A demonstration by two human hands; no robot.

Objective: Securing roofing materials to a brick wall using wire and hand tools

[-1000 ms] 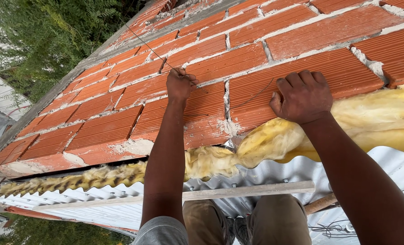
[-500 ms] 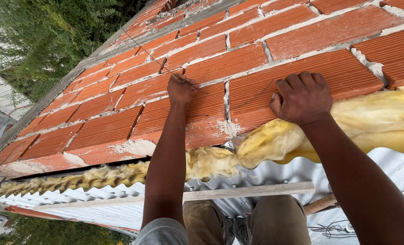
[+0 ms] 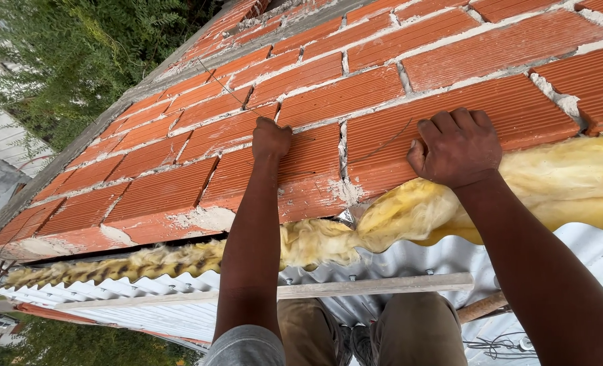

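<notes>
My left hand (image 3: 271, 139) is closed into a loose fist, knuckles pressed against the brick wall (image 3: 410, 74), right at a mortar joint; I cannot tell whether it holds anything. My right hand (image 3: 456, 148) lies curled on a ribbed brick (image 3: 450, 115) with its fingers bent over the face, gripping nothing, its heel just above the yellow insulation (image 3: 559, 186). That insulation runs in a strip below both hands, squeezed between the bottom bricks and the corrugated metal sheet (image 3: 410, 261). A pale wooden slat (image 3: 376, 286) lies across the sheet, under my forearms. A wooden handle (image 3: 481, 306) pokes out below my right arm. Trees (image 3: 77, 61) stand far to the left of my left hand.
</notes>
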